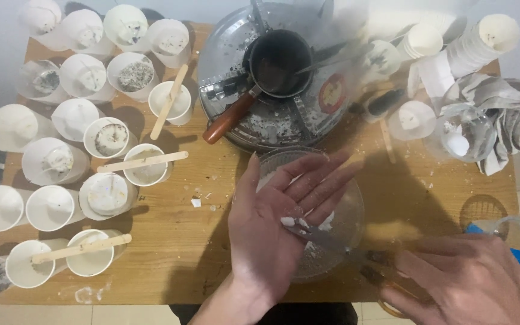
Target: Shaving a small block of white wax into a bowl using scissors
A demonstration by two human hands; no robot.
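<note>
A wooden bench with a scuffed, crumb-strewn top stands against a pale wall, with light floor tiles showing past its near edge.

The left half of the bench is crowded with white paper cups. Several hold set white wax, some hold greyish scraps, and four have a flat wooden stick laid across the rim. At the far edge, in the middle, sits a round metal pot lid or pan, flecked with wax, and on it a small dark saucepan with a reddish-brown handle pointing toward the near left. At the far right corner lie stacked paper cups, a crumpled grey cloth and a clear glass jar with a white lump in it. At the near right edge is a clear container with something blue inside.

A clear glass bowl dusted with white flakes sits near the near edge, in the middle. Over it the left hand lies flat, palm up, fingers spread, with white wax bits on the palm. The right hand, at the near right corner, grips the handles of scissors, whose blade tips touch the wax on the left palm.
</note>
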